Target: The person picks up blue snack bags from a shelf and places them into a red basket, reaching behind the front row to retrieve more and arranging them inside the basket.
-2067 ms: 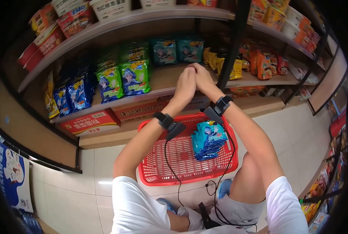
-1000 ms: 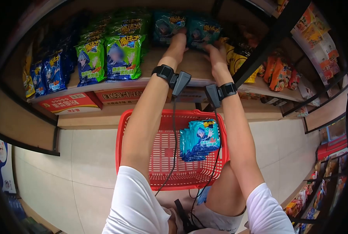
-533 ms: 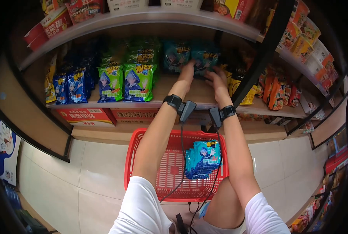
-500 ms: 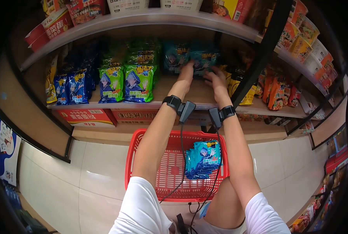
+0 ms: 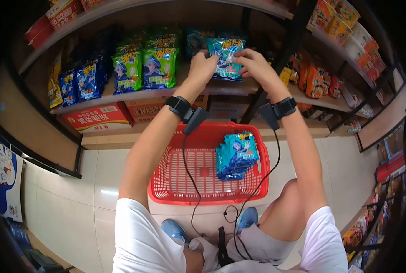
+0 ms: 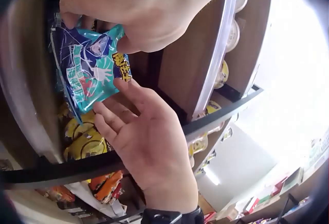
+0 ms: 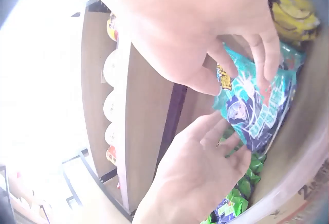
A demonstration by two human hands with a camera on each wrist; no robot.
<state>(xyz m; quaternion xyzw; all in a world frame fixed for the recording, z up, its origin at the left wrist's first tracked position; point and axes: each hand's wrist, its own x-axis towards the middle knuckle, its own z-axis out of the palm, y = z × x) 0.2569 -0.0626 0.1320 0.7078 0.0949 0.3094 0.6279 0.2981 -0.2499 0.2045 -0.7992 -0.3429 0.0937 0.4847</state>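
A teal snack packet [image 5: 225, 68] stands tilted at the shelf's front, held between both hands. The left hand [image 5: 202, 72] grips its left edge, with the thumb at the front. On the other side the right hand [image 5: 259, 69] has its bent fingers on the right edge. The left wrist view shows the left hand [image 6: 139, 13] and right hand [image 6: 151, 136] at opposite edges of the packet [image 6: 90, 64]. In the right wrist view the right hand's fingers lie over part of the packet [image 7: 247, 108]. Stacked teal packets [image 5: 236, 154] lie in the red basket [image 5: 203, 199].
Green packets [image 5: 159, 68] and blue packets [image 5: 88, 82] stand left on the shelf [image 5: 134, 94]. Yellow and orange packets [image 5: 318, 82] are right, past a black post [image 5: 282, 54]. The basket sits on the floor beneath the arms, with cables hanging over it.
Both hands have drawn back from deeper in the shelf, and a teal packet has come forward between them. The forearms have spread wider apart over the basket.
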